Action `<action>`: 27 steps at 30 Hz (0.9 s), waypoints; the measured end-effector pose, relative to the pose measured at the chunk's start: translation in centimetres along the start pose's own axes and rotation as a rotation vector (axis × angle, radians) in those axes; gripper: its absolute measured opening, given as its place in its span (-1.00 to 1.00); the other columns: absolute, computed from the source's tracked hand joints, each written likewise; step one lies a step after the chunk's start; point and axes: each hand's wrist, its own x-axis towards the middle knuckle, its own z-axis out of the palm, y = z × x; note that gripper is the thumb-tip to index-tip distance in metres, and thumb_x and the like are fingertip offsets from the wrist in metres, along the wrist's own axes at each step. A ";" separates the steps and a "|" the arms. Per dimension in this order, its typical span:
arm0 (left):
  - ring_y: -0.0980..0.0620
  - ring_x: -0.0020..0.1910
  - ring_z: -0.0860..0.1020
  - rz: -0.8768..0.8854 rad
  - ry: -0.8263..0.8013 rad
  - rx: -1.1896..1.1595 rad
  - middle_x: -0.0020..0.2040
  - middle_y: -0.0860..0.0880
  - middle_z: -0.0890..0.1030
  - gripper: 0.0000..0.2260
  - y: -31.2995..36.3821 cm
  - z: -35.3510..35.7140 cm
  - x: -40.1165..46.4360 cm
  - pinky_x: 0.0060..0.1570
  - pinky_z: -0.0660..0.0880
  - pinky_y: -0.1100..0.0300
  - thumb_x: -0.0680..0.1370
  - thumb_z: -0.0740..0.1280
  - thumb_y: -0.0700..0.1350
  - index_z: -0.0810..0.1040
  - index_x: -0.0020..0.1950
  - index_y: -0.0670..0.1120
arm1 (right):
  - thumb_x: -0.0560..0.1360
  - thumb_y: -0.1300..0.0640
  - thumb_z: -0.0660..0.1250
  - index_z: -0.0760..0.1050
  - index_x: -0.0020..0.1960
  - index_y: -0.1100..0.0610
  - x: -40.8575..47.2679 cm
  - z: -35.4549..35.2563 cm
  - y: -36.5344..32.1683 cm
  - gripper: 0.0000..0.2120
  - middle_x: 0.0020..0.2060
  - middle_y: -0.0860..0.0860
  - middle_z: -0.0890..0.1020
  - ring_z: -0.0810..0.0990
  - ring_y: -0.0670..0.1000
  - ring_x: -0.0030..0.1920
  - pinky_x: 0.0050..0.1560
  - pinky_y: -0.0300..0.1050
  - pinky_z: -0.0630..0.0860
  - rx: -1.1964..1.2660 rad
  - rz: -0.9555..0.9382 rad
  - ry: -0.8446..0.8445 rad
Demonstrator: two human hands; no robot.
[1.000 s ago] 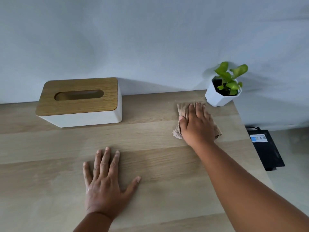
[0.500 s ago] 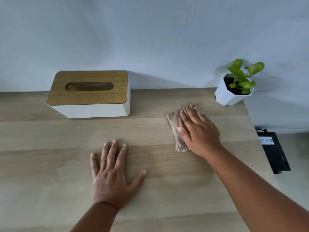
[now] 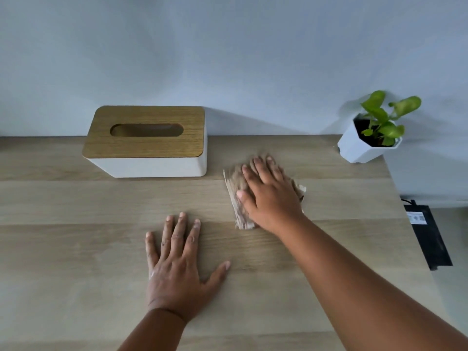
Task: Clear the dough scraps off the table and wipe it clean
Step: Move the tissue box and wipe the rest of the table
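Low in the middle of the frame, the left hand (image 3: 177,269) lies flat on the light wooden tabletop (image 3: 76,249). Its fingers are straight and spread a little, the thumb sticks out to the right, and its grip holds nothing. A bit higher and to the right, the right hand (image 3: 271,196) comes in on a long bare arm from the lower right corner. It presses down flat on a crumpled tan cloth (image 3: 236,193). The fingers lie straight and close together on top of the cloth, so the grip is not curled around it. The cloth sits on the tabletop just right of the middle of the frame, and its edges stick out on the left side of the hand and a little on the right. Farther back, at the upper left, a white tissue box with a wooden lid (image 3: 147,143) stands against the pale wall (image 3: 228,59), near the cloth but apart from it. At the far right corner of the tabletop is a small green plant in a white pot (image 3: 364,148). Past the right edge of the tabletop, a black flat box with a label (image 3: 428,236) lies lower down on the floor.
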 end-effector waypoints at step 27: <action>-0.05 0.69 -0.02 -0.008 -0.013 0.000 0.69 -0.06 0.14 -0.09 0.2 -0.2 -0.1 0.56 0.03 -0.36 0.44 0.13 0.57 0.31 0.61 0.01 | 0.60 -0.38 0.00 0.16 0.66 -0.01 -3.8 0.0 5.7 -0.26 0.68 -0.01 0.11 0.02 0.08 0.68 0.60 0.25 0.11 -0.097 -0.120 0.024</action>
